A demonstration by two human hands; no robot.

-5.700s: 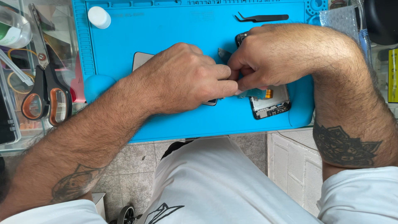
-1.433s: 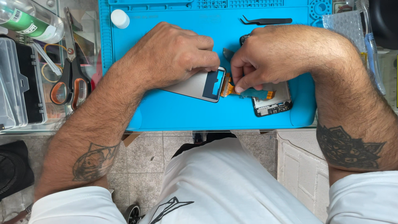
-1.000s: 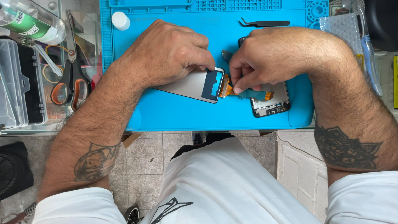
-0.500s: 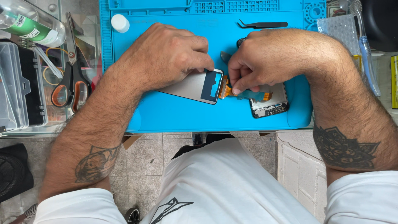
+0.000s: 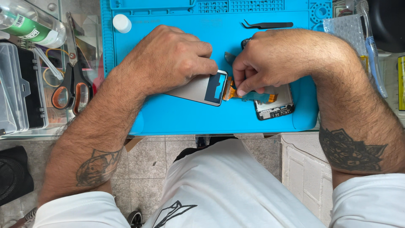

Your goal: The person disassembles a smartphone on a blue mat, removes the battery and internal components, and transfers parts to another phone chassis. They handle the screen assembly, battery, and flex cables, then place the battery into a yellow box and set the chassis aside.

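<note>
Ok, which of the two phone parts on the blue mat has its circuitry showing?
The phone body under the right hand, circuit side up. The screen panel held by the left hand shows only a plain grey back.

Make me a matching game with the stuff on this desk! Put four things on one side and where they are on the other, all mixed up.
Things:
1. tweezers
2. scissors
3. white cap
4. screen panel

Places:
A. off the blue mat, to its left
B. under the fingers of the left hand
C. top left corner of the mat
D. top of the mat, above the right hand

Pairs: 1-D, 2-A, 3-C, 4-B
</note>
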